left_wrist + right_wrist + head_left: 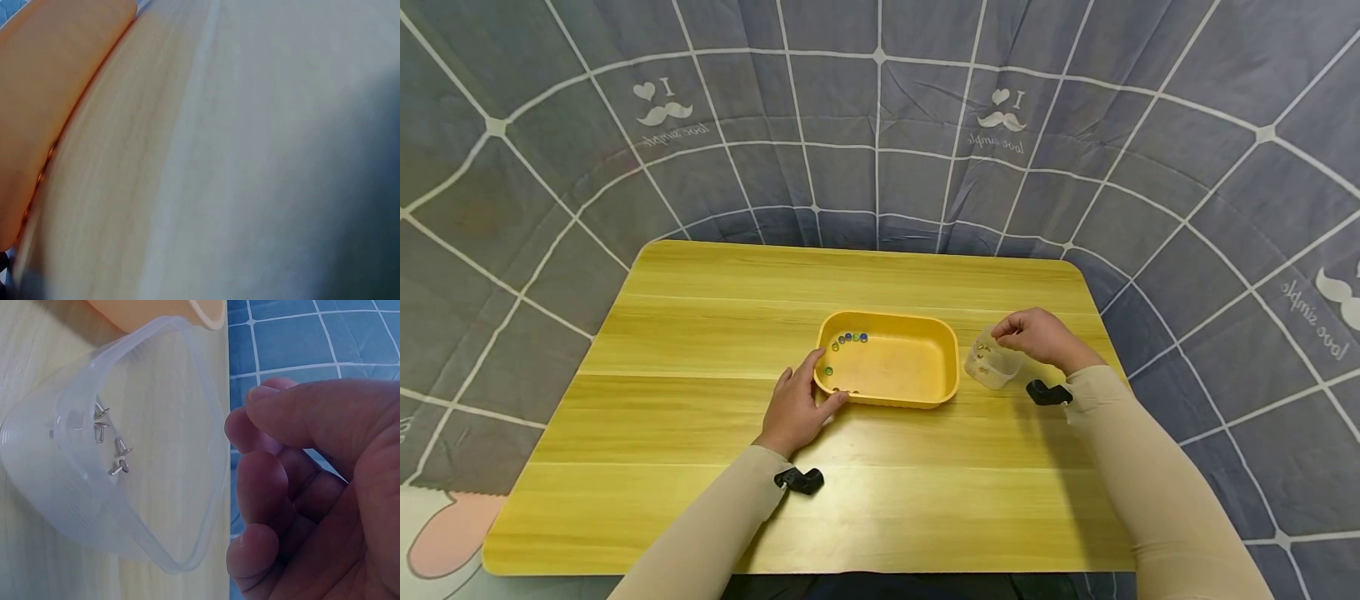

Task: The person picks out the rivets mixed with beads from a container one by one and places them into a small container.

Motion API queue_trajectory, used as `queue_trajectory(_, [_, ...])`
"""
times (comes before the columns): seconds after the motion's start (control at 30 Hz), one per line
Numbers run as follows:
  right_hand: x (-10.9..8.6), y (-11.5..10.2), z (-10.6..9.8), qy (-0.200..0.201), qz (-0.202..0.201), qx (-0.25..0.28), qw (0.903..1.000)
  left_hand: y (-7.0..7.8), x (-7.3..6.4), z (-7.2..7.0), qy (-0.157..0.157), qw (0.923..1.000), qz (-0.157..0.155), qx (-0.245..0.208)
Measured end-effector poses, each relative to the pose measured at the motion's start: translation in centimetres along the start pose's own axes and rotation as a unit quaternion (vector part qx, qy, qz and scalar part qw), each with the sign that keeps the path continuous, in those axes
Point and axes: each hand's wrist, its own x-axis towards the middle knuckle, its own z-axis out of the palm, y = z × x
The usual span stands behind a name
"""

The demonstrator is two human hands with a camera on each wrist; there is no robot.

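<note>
A yellow tray (895, 398) stands near the middle of the table, with several blue and green glass marbles (856, 337) along its left end. My left hand (797, 410) grips that end, thumb at the near rim and fingers along the left side. To the right of the tray is a translucent plastic container (75, 487), holding several small metal tacks (123, 447) with flat heads. Over its rim hovers my right hand (1037, 337), fingers curled and thumb tip against the index finger (240, 428). Nothing shows between those fingertips.
The yellow wood-grain table (692, 333) has rounded corners. A grey grid-patterned cloth (842, 100) hangs behind and around it. Black wrist cameras (800, 481) sit on both sleeves. The tray and the container stand close together, with a narrow gap between them.
</note>
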Motion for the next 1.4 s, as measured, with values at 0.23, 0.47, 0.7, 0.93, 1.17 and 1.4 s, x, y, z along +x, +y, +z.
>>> queue_trajectory(0.23, [0.0, -0.2, 0.1, 0.0, 0.0, 0.007, 1.0, 0.1, 0.0, -0.1, 0.002, 1.0, -0.003, 0.004])
queue_trajectory(0.47, [0.3, 0.0, 0.0, -0.006, 0.001, 0.01, 0.9999, 0.1, -0.1, -0.2, -0.002, 1.0, -0.007, 0.004])
queue_trajectory(0.7, [0.2, -1.2, -0.1, 0.005, -0.01, 0.001, 0.9999, 0.3, -0.2, -0.3, 0.003, 1.0, -0.006, 0.001])
queue_trajectory(0.93, [1.9, -5.2, 0.7, 0.005, -0.052, -0.011, 0.9986, 0.5, -0.1, -0.3, 0.002, 1.0, -0.006, -0.002])
queue_trajectory(1.17, [4.8, -9.8, 3.3, -0.02, -0.094, -0.023, 0.995, 0.8, -0.1, 0.0, -0.003, 1.0, -0.007, -0.004])
queue_trajectory(1.4, [7.1, -13.5, 6.7, -0.059, -0.121, -0.013, 0.9908, 1.1, -0.2, 0.5, -0.001, 1.0, 0.001, -0.003])
